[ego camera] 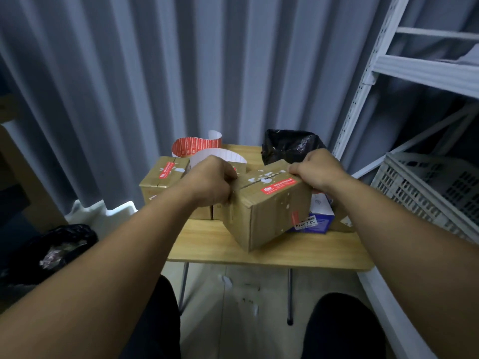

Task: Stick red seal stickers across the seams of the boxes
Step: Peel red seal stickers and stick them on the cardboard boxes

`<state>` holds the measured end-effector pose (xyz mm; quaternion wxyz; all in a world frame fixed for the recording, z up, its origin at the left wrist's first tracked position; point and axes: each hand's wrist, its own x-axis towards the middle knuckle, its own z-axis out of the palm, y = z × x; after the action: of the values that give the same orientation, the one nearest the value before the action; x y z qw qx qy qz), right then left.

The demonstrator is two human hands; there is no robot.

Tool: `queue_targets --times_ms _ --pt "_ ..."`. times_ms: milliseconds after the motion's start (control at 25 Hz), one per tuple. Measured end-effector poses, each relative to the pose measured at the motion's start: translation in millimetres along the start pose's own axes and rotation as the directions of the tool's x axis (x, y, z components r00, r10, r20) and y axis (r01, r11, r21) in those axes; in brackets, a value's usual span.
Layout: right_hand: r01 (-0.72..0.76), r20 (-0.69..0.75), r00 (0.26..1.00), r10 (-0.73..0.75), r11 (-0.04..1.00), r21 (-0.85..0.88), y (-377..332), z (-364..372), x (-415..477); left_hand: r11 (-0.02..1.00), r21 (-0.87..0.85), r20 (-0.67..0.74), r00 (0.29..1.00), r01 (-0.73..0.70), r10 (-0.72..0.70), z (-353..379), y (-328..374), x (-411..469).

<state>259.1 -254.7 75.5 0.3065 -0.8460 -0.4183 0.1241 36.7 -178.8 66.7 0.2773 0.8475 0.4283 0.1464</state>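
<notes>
Two bare forearms reach forward from the lower corners of the view, both hands closed on one cardboard box [269, 213] over the wooden table [207, 244]. The left hand [210, 181] is seen knuckles up, its fingers curled down over the box's left top edge and gripping it. The right hand [317, 168] clamps the far right top corner, fingers bent round the edge and thumb side towards the other hand. The box is turned so that one vertical corner faces the person; whether it rests on the table or is lifted cannot be told.

Between the two sets of fingers, a red seal sticker [278, 186] lies across the top seam, just below the right fingertips. Torn white label scraps [261, 177] lie beside it. A second red sticker [295, 217] sits on the box's right side face, below the right hand.

Beyond the left fingers curls a sticker strip [197, 146], red printed on white backing. Left of those fingers stands a second cardboard box [160, 177], already sealed in red. Beyond the right fingers sits a black plastic bag [287, 146], and under the right wrist a blue-and-white carton [320, 216].
</notes>
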Motion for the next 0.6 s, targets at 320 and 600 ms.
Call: queue_targets --times_ms 320,600 --pt "-0.014 0.058 0.998 0.012 0.999 0.033 -4.8 8.9 -28.0 0.997 0.069 0.038 0.999 -0.024 0.021 0.4 -19.8 -13.7" --pt "-0.040 0.133 0.991 0.028 0.995 0.093 -2.5 29.0 -37.0 0.997 -0.054 -0.011 0.999 0.050 -0.051 -0.5 -26.9 -6.6"
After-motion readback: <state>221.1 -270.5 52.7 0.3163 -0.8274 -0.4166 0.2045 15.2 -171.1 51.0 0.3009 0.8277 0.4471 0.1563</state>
